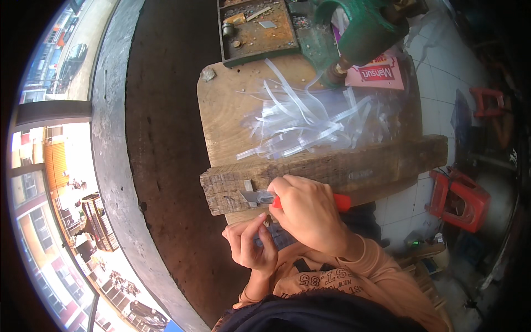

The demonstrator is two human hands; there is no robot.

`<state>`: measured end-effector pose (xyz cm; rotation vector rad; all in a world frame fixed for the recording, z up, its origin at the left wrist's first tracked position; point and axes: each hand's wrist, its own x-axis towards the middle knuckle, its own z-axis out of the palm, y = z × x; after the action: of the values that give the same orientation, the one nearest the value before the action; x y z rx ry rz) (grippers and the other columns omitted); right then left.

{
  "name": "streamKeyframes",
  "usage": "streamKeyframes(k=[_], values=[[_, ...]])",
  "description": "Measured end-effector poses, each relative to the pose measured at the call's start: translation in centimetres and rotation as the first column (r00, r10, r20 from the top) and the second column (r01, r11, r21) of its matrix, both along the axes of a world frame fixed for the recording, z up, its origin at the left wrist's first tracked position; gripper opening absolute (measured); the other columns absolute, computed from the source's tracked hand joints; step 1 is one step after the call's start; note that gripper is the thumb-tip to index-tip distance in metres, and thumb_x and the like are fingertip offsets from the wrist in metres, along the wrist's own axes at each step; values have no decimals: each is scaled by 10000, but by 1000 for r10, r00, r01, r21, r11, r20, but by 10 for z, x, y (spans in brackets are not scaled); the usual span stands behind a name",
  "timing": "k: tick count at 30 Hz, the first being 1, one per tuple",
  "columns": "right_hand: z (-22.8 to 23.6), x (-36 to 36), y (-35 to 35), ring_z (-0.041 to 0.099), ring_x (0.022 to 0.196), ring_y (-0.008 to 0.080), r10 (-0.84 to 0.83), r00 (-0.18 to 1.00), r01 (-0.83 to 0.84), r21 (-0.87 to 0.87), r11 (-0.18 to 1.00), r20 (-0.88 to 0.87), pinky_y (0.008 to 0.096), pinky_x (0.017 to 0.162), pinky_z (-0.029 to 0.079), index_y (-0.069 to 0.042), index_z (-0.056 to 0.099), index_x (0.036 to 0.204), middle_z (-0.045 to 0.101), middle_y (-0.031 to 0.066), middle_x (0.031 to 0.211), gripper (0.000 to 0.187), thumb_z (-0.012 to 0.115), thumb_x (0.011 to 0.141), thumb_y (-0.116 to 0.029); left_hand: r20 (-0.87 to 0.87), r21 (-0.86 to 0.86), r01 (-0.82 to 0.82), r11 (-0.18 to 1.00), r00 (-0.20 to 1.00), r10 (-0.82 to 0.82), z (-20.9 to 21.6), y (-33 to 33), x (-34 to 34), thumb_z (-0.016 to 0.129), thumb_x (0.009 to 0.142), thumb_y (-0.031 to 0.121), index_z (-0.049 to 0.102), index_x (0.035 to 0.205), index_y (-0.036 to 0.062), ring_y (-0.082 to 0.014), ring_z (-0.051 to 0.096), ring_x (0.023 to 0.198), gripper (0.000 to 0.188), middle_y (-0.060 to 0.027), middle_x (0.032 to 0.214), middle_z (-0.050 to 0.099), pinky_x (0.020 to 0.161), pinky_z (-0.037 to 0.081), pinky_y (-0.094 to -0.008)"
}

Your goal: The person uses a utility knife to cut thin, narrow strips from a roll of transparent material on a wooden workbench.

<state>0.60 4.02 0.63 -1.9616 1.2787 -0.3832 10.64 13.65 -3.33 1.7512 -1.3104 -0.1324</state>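
Note:
My right hand [310,209] is wrapped round a utility knife with a red handle [342,202]. Its blade points left and lies over the left end of a worn wooden beam [365,166]. A small pale scrap [248,185] rests on the beam just beyond the blade. Close below the beam's near edge is my left hand [251,243], fingers curled and thumb and fingertips drawn together; whatever they pinch, if anything, is too small to tell. Behind the beam, a loose heap of clear plastic strips [310,119] spreads over the wooden table [227,110].
At the back stands a green metal machine [365,33] beside a shallow tray [260,47] of small bits. A pink printed packet [381,74] lies near it. Red plastic stools [459,199] stand on the tiled floor at right. A concrete ledge [113,138] borders the left.

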Motion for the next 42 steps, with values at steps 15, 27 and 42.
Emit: streamKeyframes(k=[15,27,42], values=[[-2,3,0,615,727,310,38,999,-37,67,997,-8,405,611,479,-22,514,822,604,120,742,162,621,711,-71,-45,342,393,853,914,-403,16,4,2,638,655,-22,440,1071,11,-414,530,1027,462,-320,1202,452,847,410,-462],[0,-35,-15,652,617,246,103,988,-121,-156,980,-115,324,538,493,-31,529,733,601,121,593,107,620,702,-76,569,655,236,718,470,-674,37,-25,15,523,724,149,538,1116,-10,-222,538,1043,424,-225,1009,606,826,393,-434],[25,-240,-57,482,490,118,-202,944,288,356,889,-259,275,516,384,-18,662,738,529,70,525,200,710,735,-212,633,711,112,694,330,-701,45,-30,5,560,772,204,369,1405,266,-232,539,1034,664,-254,1095,537,845,417,-432]])
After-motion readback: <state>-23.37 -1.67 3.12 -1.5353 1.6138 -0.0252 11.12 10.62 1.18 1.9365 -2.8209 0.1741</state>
